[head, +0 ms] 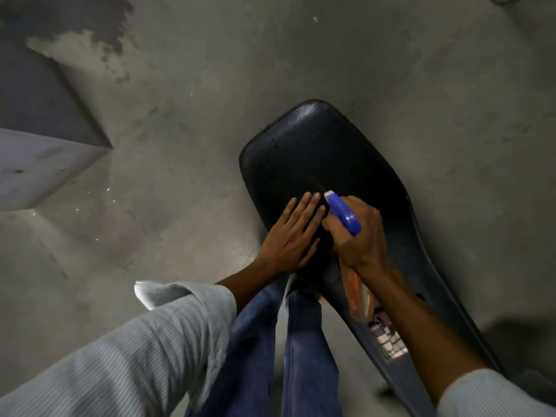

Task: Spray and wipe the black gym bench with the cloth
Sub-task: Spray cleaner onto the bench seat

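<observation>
Spray bottle [346, 216] body hidden under right hand [358, 236]; cloth unseen.

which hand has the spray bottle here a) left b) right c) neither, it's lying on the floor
b: the right hand grips the blue-topped spray bottle over the black bench, while the left hand lies flat with straight fingers on the bench.
</observation>
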`<state>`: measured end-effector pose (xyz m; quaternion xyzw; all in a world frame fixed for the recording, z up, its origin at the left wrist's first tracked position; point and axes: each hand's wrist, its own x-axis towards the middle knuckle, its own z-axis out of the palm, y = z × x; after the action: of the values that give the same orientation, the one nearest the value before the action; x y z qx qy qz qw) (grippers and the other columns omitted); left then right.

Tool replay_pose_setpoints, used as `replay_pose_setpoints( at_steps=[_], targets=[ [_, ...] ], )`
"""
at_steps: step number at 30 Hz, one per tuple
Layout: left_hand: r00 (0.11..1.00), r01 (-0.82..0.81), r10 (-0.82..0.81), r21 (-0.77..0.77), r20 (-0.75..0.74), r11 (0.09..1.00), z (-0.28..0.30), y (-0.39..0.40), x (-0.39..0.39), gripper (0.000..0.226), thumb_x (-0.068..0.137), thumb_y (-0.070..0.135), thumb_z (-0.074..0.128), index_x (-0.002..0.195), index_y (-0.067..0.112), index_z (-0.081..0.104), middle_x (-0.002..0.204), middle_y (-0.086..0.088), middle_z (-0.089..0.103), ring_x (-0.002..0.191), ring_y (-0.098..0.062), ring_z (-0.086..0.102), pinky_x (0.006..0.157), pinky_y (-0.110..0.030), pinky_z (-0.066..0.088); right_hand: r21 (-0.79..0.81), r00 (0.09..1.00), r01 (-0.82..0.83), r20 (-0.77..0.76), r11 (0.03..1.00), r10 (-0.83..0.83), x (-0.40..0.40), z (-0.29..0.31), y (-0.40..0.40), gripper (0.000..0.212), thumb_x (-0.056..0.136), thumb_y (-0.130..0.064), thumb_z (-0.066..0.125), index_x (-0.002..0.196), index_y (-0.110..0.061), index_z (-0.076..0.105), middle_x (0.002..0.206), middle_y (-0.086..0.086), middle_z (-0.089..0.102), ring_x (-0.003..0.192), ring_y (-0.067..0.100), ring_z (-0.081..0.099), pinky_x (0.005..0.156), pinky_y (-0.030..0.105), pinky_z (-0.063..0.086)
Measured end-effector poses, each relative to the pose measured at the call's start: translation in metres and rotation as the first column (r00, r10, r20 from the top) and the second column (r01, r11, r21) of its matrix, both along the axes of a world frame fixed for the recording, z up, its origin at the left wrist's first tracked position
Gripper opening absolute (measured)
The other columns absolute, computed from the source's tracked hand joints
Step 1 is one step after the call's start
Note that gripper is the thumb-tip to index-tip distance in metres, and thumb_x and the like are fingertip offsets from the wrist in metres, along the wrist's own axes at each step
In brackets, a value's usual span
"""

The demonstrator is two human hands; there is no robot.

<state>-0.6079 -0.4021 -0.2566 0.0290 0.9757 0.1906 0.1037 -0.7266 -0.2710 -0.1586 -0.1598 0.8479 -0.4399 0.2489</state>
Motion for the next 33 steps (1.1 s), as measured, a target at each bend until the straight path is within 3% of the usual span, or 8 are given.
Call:
replay_pose_setpoints(
  at_steps=[2,4,8,13,17,23,30,33],
  targets=[
    [1.0,0.008,-0.008,-0.007,0.013,1.0,0.001,0.0,-0.004,0.068,0.113,0.045,0.039,0.168,0.008,0.025,0.177,-0.019,0.015,0.166,-0.035,0.009,0.135,-0.056,0.014,-0.002,0.999,0.05,-0.016,0.999,-0.05,-0.006,0.002,0.001,0.017,0.092,-0.023,0.061,0.076,-0.017,0.062,0.07,0.004,0.058,0.062,0.018,0.057,0.058,0.034,0.048],
    [1.0,0.02,-0.02,-0.001,0.011,1.0,0.003,0.0,-0.011,0.069,0.112,0.045,0.039,0.168,0.008,0.024,0.177,-0.019,0.015,0.166,-0.035,0.01,0.134,-0.056,0.015,-0.011,0.995,0.099,-0.002,0.995,-0.099,-0.008,0.003,0.001,0.027,0.09,-0.019,0.064,0.068,-0.03,0.054,0.064,-0.005,0.054,0.057,0.007,0.051,0.056,0.024,0.041],
    [0.999,0.044,-0.043,-0.012,0.012,0.999,0.004,-0.003,-0.026,0.071,0.112,0.047,0.04,0.169,0.008,0.021,0.178,-0.018,0.013,0.166,-0.033,0.008,0.136,-0.053,0.008,-0.01,0.985,0.174,-0.004,0.985,-0.174,-0.007,0.007,0.011,0.027,0.088,-0.018,0.066,0.068,-0.03,0.052,0.064,-0.009,0.052,0.056,0.005,0.048,0.057,0.016,0.037],
    [0.996,0.091,-0.09,-0.063,0.015,0.994,0.004,0.001,-0.04,0.073,0.112,0.048,0.036,0.169,0.007,0.019,0.178,-0.019,0.011,0.166,-0.033,0.007,0.136,-0.053,0.007,-0.035,0.928,0.372,0.029,0.927,-0.372,-0.001,0.007,0.036,0.023,0.085,-0.025,0.064,0.068,-0.01,0.059,0.062,0.005,0.056,0.055,0.019,0.052,0.056,0.034,0.044],
    [0.998,0.06,-0.059,-0.075,0.014,0.995,0.005,0.008,-0.039,0.073,0.112,0.049,0.034,0.169,0.007,0.019,0.178,-0.018,0.011,0.166,-0.034,0.007,0.136,-0.051,0.003,-0.024,0.911,0.409,0.056,0.912,-0.408,0.013,0.002,0.056,0.033,0.085,-0.034,0.061,0.069,-0.006,0.06,0.062,0.012,0.058,0.058,0.033,0.055,0.057,0.051,0.051],
    [0.999,0.039,-0.039,-0.093,0.008,0.995,0.003,0.011,-0.037,0.074,0.112,0.05,0.033,0.17,0.008,0.013,0.178,-0.018,0.009,0.167,-0.033,0.006,0.136,-0.051,0.007,-0.013,0.916,0.395,0.073,0.918,-0.394,0.047,0.0,0.078,0.032,0.087,-0.032,0.059,0.069,-0.005,0.058,0.062,0.012,0.056,0.056,0.033,0.053,0.056,0.053,0.049],
    [0.999,0.03,-0.028,-0.101,0.023,0.994,0.003,0.015,-0.038,0.074,0.111,0.05,0.031,0.17,0.009,0.012,0.179,-0.018,0.007,0.167,-0.032,0.003,0.136,-0.052,0.006,0.058,0.858,0.502,0.087,0.863,-0.505,0.062,-0.007,0.104,0.039,0.088,-0.039,0.058,0.069,-0.005,0.059,0.062,0.015,0.057,0.058,0.039,0.056,0.06,0.058,0.052],
    [1.0,0.001,0.002,-0.103,0.025,0.995,0.004,0.021,-0.037,0.076,0.111,0.052,0.031,0.17,0.008,0.012,0.179,-0.017,0.005,0.167,-0.032,0.001,0.136,-0.052,0.002,0.052,0.821,0.561,0.094,0.826,-0.563,0.057,-0.004,0.111,0.041,0.088,-0.04,0.057,0.068,-0.004,0.059,0.06,0.018,0.057,0.056,0.038,0.057,0.059,0.053,0.055]
  ],
)
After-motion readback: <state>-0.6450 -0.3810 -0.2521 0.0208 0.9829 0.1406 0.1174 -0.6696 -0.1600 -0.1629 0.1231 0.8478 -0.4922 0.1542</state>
